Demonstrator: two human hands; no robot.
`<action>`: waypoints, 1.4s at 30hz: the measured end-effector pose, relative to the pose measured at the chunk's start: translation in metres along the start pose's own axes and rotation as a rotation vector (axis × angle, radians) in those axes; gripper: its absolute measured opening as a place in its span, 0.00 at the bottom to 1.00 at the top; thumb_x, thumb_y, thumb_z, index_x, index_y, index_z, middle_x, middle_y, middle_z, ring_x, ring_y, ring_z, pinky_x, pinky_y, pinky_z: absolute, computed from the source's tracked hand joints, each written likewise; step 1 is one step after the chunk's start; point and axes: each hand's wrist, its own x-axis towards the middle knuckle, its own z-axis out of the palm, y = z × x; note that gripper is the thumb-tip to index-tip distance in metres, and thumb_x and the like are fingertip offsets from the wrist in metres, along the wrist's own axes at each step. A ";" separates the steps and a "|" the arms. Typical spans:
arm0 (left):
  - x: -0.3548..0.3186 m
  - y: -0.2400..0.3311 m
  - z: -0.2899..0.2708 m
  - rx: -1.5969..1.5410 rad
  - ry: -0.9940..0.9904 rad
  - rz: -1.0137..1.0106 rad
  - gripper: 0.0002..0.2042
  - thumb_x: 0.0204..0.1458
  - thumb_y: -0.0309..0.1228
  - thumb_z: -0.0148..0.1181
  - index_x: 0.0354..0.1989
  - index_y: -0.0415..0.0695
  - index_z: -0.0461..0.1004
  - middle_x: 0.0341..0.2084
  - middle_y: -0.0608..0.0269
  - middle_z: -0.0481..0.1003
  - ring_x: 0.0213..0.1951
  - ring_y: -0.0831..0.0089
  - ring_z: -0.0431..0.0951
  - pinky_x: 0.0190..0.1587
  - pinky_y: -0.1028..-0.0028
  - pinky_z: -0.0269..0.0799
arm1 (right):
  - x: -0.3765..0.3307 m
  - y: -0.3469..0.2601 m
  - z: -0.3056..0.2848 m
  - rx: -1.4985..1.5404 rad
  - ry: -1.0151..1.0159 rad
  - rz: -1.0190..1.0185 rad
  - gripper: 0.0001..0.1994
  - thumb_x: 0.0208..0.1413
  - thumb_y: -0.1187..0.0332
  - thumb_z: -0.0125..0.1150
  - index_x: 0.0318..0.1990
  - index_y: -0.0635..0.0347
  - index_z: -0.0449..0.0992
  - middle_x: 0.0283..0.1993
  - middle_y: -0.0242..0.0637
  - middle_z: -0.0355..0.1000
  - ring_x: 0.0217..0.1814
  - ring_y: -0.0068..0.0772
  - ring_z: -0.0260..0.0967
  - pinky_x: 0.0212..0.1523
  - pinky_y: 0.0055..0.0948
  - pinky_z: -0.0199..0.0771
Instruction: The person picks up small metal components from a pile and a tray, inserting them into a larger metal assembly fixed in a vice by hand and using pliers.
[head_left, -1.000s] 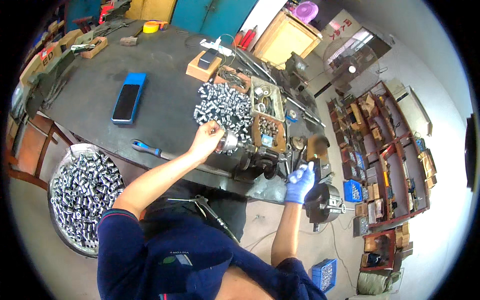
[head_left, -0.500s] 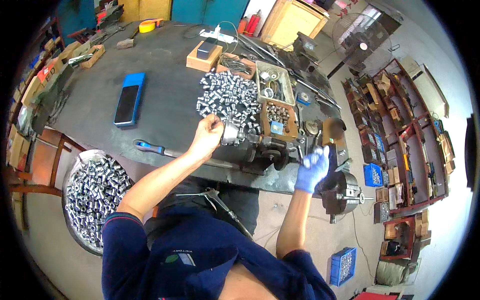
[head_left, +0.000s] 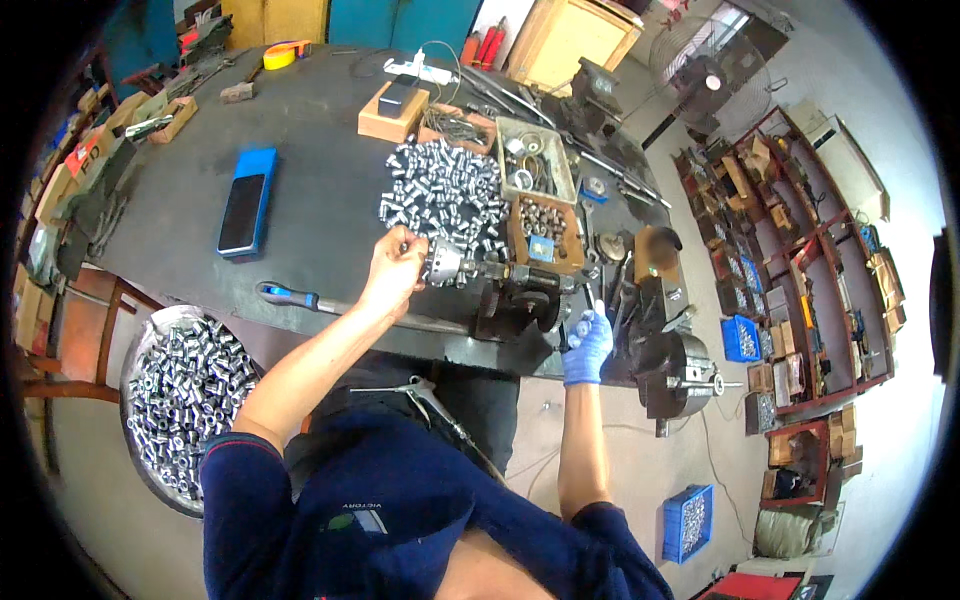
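Note:
My bare left hand [head_left: 393,272] rests at the front edge of the dark workbench [head_left: 320,150], its fingers pinched on a small metal cylinder right at the round chuck [head_left: 443,266] of a small black bench machine [head_left: 520,300]. Just behind the hand lies a pile of shiny metal cylinders [head_left: 445,195]. My right hand [head_left: 587,346], in a blue glove, is at the machine's right end with its fingers closed around a pale-knobbed handle there.
A round basin [head_left: 150,345] full of cylinders stands on the floor at my left. A blue phone [head_left: 246,202] and a blue-handled tool [head_left: 288,295] lie on the bench. Wooden boxes of parts [head_left: 545,228], a large chuck [head_left: 672,372], blue crates [head_left: 688,520] and shelves [head_left: 800,250] are to the right.
My gloved right hand has come left and down from a raised lever onto the machine's handle. My left hand has stayed at the chuck.

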 end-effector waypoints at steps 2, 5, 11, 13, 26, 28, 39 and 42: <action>0.002 -0.004 -0.001 -0.038 0.018 0.006 0.05 0.51 0.28 0.49 0.25 0.43 0.63 0.16 0.69 0.64 0.15 0.84 0.61 0.12 0.81 0.53 | -0.002 -0.003 0.005 0.041 0.036 -0.013 0.09 0.53 0.65 0.50 0.21 0.52 0.66 0.11 0.23 0.55 0.08 0.15 0.47 0.06 0.16 0.42; 0.007 -0.002 0.009 0.000 0.018 0.036 0.06 0.51 0.28 0.50 0.24 0.44 0.62 0.17 0.70 0.62 0.15 0.84 0.60 0.12 0.81 0.54 | 0.033 0.016 0.000 0.084 0.006 0.025 0.08 0.52 0.66 0.50 0.22 0.51 0.65 0.12 0.23 0.55 0.08 0.17 0.48 0.07 0.18 0.44; 0.004 0.006 0.010 0.010 0.035 -0.052 0.07 0.51 0.28 0.50 0.23 0.44 0.62 0.12 0.72 0.60 0.13 0.84 0.58 0.12 0.80 0.53 | 0.120 0.027 0.021 -0.450 0.001 -0.444 0.10 0.50 0.62 0.57 0.21 0.54 0.71 0.14 0.26 0.63 0.10 0.18 0.54 0.09 0.19 0.49; 0.007 0.013 0.000 -0.015 0.011 -0.050 0.07 0.51 0.28 0.50 0.24 0.43 0.62 0.12 0.71 0.61 0.12 0.83 0.59 0.12 0.79 0.53 | 0.122 0.018 0.053 -0.328 -0.124 -0.508 0.10 0.51 0.64 0.56 0.20 0.53 0.70 0.13 0.25 0.60 0.09 0.17 0.52 0.08 0.19 0.48; -0.056 0.015 -0.068 -0.222 -0.220 -0.140 0.09 0.51 0.25 0.52 0.41 0.39 0.66 0.31 0.52 0.72 0.27 0.70 0.75 0.39 0.66 0.72 | -0.114 -0.001 -0.020 -0.474 -0.248 -0.485 0.06 0.44 0.73 0.58 0.31 0.63 0.74 0.23 0.28 0.69 0.26 0.18 0.63 0.27 0.19 0.65; -0.066 0.002 -0.081 -0.310 -0.274 -0.147 0.12 0.50 0.24 0.52 0.44 0.39 0.65 0.34 0.49 0.72 0.32 0.66 0.76 0.46 0.60 0.70 | -0.123 0.046 -0.021 -0.989 -0.533 -0.147 0.11 0.42 0.68 0.65 0.32 0.63 0.76 0.27 0.28 0.72 0.28 0.17 0.65 0.31 0.19 0.67; -0.082 0.002 -0.115 -0.281 -0.229 -0.095 0.16 0.50 0.24 0.54 0.47 0.36 0.65 0.36 0.49 0.73 0.39 0.60 0.75 0.47 0.65 0.69 | -0.109 0.144 0.012 -0.901 -1.099 0.458 0.16 0.47 0.61 0.61 0.35 0.68 0.75 0.28 0.32 0.72 0.33 0.17 0.65 0.35 0.22 0.65; -0.085 0.002 -0.126 -0.269 -0.214 -0.121 0.16 0.50 0.24 0.54 0.47 0.35 0.64 0.35 0.49 0.73 0.39 0.60 0.75 0.47 0.65 0.69 | -0.108 0.123 0.012 -0.806 -1.237 0.529 0.13 0.48 0.60 0.60 0.27 0.64 0.75 0.23 0.29 0.69 0.23 0.16 0.63 0.26 0.19 0.64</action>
